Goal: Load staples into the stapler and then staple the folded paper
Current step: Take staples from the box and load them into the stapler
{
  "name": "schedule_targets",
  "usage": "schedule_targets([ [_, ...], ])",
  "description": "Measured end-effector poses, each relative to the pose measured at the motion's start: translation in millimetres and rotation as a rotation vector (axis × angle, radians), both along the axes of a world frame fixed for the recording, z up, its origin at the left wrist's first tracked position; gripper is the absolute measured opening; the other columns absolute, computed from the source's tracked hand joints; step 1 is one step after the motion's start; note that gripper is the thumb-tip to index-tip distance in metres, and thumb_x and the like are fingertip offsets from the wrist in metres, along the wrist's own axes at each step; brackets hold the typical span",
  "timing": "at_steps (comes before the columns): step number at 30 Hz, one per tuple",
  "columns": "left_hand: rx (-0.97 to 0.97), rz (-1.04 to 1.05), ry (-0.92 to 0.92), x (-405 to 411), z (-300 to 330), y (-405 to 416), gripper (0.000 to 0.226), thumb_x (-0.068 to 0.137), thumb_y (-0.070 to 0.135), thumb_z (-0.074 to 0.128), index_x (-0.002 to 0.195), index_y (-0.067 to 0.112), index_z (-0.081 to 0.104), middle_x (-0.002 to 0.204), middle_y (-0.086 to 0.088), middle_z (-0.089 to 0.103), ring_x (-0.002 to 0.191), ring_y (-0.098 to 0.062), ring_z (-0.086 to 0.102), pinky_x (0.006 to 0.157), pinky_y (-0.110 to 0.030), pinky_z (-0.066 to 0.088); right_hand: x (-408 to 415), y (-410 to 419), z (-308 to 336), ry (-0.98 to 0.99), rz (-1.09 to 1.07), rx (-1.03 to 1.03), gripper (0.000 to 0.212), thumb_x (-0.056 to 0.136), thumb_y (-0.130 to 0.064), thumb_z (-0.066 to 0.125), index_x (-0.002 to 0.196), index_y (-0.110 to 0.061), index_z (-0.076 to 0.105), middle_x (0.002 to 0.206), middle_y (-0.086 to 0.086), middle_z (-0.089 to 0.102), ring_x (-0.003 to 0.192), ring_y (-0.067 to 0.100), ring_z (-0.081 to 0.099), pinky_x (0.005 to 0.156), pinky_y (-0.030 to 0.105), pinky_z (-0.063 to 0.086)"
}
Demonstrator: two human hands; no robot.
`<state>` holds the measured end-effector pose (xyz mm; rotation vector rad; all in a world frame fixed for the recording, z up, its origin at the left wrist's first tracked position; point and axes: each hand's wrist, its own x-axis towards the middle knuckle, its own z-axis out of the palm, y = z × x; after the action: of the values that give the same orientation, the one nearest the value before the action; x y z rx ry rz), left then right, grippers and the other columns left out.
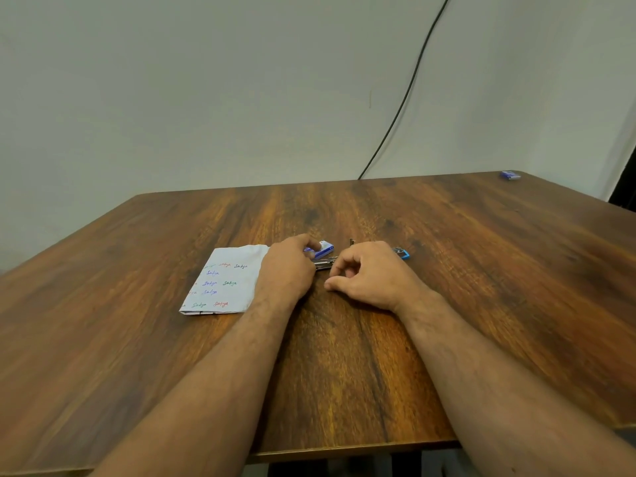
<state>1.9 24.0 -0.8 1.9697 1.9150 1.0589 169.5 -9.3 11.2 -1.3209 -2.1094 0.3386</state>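
Both hands meet over the stapler (326, 263) at table centre, left hand (287, 266) pinching the staple box (321, 249) at 12 o'clock, right hand (370, 273) loosely curled, holding nothing, paper (223, 280) at 9 o'clock: best steady the tray before feeding staples in.

On the surface (447, 270), the folded paper (223, 280) lies left of the staple box (323, 248); the stapler (401, 252) lies right; another box (510, 174) sits far right.

Wooden table (481, 270) — folded paper (223, 284), staple box (323, 248), stapler (401, 252), far box (510, 174)
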Motion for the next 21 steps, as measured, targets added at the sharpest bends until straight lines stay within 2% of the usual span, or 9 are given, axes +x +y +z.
schedule_targets([
  [2,0.000,0.001,-0.012,-0.3,-1.2,0.5,0.024,0.100,0.022,0.055,0.116,0.033,0.070,0.125,-0.004,0.071,0.102,-0.018,0.064,0.083,-0.032,0.051,2.1,-1.2,0.3,0.012,0.010,0.001,0.014,0.075,-0.042,0.085,0.073,-0.032,0.075,0.061,-0.011,0.064,0.056,-0.002,0.056,0.055,0.013,0.039],
  [7,0.012,-0.002,-0.062,-0.1,-2.7,-0.5,0.019,0.097,0.026,0.060,0.111,0.032,0.072,0.115,-0.003,0.074,0.094,-0.017,0.063,0.082,-0.033,0.050,5.3,-2.7,-0.8,0.022,0.003,-0.024,0.008,0.075,-0.029,0.086,0.077,-0.026,0.079,0.073,-0.007,0.070,0.068,0.007,0.064,0.066,0.027,0.056],
  [11,0.035,0.021,-0.097,0.7,-1.6,-1.5,0.021,0.097,0.026,0.063,0.117,0.027,0.070,0.119,-0.002,0.072,0.090,-0.009,0.056,0.079,-0.027,0.044,6.7,-0.1,-3.1,0.046,0.008,-0.020,0.011,0.076,-0.027,0.086,0.071,-0.028,0.077,0.071,-0.010,0.071,0.068,0.003,0.065,0.066,0.023,0.056],
  [15,0.181,0.018,-0.267,-3.0,6.1,-10.6,0.028,0.092,0.016,0.061,0.118,0.023,0.070,0.115,0.002,0.072,0.093,-0.008,0.060,0.084,-0.027,0.047,7.8,2.1,-5.0,0.263,-0.034,0.007,0.007,0.076,-0.023,0.081,0.072,-0.027,0.077,0.064,-0.015,0.072,0.054,-0.002,0.064,0.055,0.010,0.047],
  [18,0.230,-0.063,-0.450,-7.4,10.3,-15.6,0.034,0.086,0.013,0.063,0.116,0.027,0.072,0.110,0.006,0.071,0.093,-0.008,0.065,0.084,-0.029,0.054,6.8,3.0,-5.8,0.495,-0.078,-0.024,0.012,0.081,-0.011,0.074,0.077,-0.023,0.074,0.062,-0.005,0.073,0.046,0.010,0.068,0.045,0.021,0.051],
  [21,0.180,-0.261,-0.577,-9.1,12.1,-20.8,0.035,0.083,0.008,0.065,0.104,0.034,0.076,0.102,0.014,0.074,0.090,-0.005,0.069,0.073,-0.019,0.052,8.6,5.7,-4.2,0.627,-0.123,-0.011,0.019,0.084,-0.006,0.071,0.082,-0.024,0.074,0.070,-0.001,0.077,0.063,0.017,0.077,0.058,0.033,0.063],
])
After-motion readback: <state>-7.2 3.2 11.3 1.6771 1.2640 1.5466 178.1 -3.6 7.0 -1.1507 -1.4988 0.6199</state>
